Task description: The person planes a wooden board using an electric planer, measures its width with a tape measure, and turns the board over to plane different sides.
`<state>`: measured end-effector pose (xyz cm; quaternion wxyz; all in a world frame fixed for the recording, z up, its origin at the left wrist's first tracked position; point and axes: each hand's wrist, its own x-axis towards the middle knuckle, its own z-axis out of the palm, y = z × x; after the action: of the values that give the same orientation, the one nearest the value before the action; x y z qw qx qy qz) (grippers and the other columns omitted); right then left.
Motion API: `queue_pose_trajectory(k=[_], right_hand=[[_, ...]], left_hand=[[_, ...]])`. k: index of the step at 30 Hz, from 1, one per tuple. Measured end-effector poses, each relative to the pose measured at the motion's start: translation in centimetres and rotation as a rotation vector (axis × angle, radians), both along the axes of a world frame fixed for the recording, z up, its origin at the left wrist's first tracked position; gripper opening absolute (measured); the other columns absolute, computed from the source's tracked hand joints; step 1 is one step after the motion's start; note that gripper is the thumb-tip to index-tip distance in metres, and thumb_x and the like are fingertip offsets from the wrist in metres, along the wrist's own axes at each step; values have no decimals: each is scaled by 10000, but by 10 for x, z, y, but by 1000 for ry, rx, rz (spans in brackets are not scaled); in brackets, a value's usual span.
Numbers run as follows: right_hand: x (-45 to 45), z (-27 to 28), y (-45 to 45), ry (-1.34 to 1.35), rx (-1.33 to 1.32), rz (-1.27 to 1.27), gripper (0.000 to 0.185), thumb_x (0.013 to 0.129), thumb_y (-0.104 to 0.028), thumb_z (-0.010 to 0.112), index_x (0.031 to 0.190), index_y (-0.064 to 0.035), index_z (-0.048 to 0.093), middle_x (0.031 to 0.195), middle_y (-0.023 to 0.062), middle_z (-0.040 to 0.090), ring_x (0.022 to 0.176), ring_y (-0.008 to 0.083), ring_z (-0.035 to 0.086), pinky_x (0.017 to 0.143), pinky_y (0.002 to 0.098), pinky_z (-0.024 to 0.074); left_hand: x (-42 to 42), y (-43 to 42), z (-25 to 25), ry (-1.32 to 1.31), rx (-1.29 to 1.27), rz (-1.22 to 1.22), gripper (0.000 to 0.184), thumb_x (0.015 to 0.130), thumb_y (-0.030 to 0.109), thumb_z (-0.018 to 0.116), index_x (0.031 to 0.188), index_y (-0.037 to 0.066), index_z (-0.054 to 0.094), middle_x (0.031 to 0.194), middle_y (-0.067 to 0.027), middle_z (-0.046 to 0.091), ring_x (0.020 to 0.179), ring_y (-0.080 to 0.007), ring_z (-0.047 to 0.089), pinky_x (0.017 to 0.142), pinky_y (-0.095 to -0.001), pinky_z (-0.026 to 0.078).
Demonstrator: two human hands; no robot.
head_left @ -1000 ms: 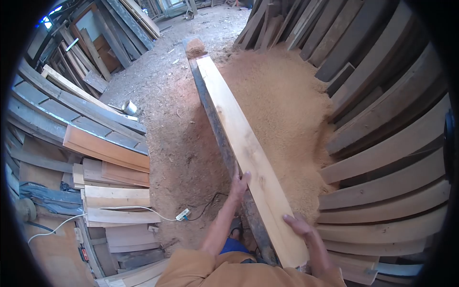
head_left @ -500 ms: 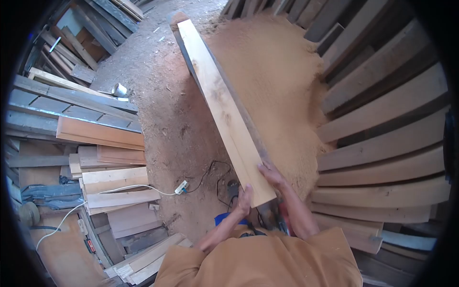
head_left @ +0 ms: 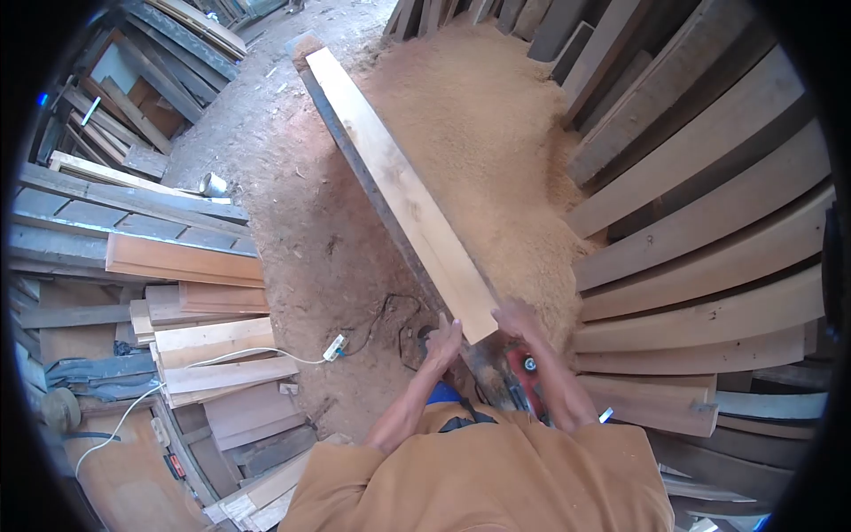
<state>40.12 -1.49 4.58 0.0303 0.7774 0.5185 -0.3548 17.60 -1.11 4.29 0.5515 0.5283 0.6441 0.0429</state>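
A long pale plank [head_left: 403, 191] lies flat along a narrow dark beam [head_left: 362, 168], its near end in front of my body. At the left corner of that end, my left hand [head_left: 441, 339] touches the plank's edge, fingers apart. My right hand [head_left: 519, 321] is at the right side of the same end, its fingers spread beside the edge. A red power tool [head_left: 525, 371] sits near the beam's near end, partly hidden by my right forearm.
Leaning boards [head_left: 700, 248] line the right side, beside a heap of sawdust [head_left: 479, 133]. Stacked boards [head_left: 213, 341] stand at the left. A white power strip [head_left: 335, 348] with a dark cord lies on the ground. A metal can [head_left: 213, 184] is farther back.
The plank has slid away from me and now lines up with the beam. Both hands have moved to its near end, and the red tool has come into fuller view.
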Motion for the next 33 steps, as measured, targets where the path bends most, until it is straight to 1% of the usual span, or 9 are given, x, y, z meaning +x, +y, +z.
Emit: queue_pose_trajectory(k=[1,3,7,10,12,13,19,22,33], right_hand=[[1,11,6,24,6,-60,642,961,-436,613,1454,-30,548,1431,283,579,1332,434,562,1121,520,438],[-4,48,5,76,1,-179,757,928,-496,662,1535,-86,468,1525,248,507,1421,438,479,1174,542,382],[-24,52,0,34,89,-44,1015,860,-551,744,1633,-91,275,1583,276,412,1430,496,432,1172,594,358],[-55,59,1,-67,14,10,1227,792,-588,807,1676,-99,111,1616,300,322,1421,532,411,1150,593,377],[-69,56,4,-99,-51,64,1337,756,-589,841,1687,-112,8,1618,315,282,1395,545,421,1132,572,400],[-73,52,3,-128,-42,72,1353,747,-575,854,1686,-110,-1,1605,315,289,1374,538,438,1127,568,403],[-89,45,10,-245,-97,85,1408,725,-507,898,1676,-94,-54,1512,334,360,1290,491,507,1087,553,440],[-93,45,10,-283,-95,103,1414,726,-507,895,1669,-69,-63,1460,353,399,1271,495,522,1071,548,456],[-83,63,10,-209,-69,115,1394,742,-431,884,1662,-55,-93,1418,405,433,1287,524,520,1101,561,439]], left_hand=[[-5,4,20,191,26,-84,686,1060,425,449,1572,-20,348,1476,-349,521,1385,-479,506,1158,-477,400],[-31,-7,7,169,132,-9,618,1048,426,454,1485,-10,481,1433,-331,565,1336,-494,538,1119,-489,428],[-106,-37,-94,-133,82,113,525,1045,409,466,1312,-4,649,1292,-288,672,1239,-463,620,1049,-491,474],[-121,-49,-64,-76,60,118,498,1039,393,498,1242,-23,682,1143,-265,722,1118,-388,685,974,-475,508],[-120,-54,-25,-66,-14,138,461,1057,379,502,1246,-3,677,1137,-165,717,1083,-283,664,968,-417,505],[-121,-56,-16,-62,-50,149,442,1066,373,504,1247,7,675,1134,-116,714,1065,-230,654,964,-388,503],[-123,-65,-58,-90,-121,-24,521,1036,401,512,1306,-25,645,1169,-237,726,1136,-329,692,988,-433,511],[-115,-78,-75,-67,113,36,525,1031,414,513,1318,-5,648,1220,-250,713,1194,-361,672,1026,-440,497],[-126,-74,-123,-93,141,192,456,996,399,569,1226,34,718,1163,-251,731,1143,-399,686,995,-468,512]])
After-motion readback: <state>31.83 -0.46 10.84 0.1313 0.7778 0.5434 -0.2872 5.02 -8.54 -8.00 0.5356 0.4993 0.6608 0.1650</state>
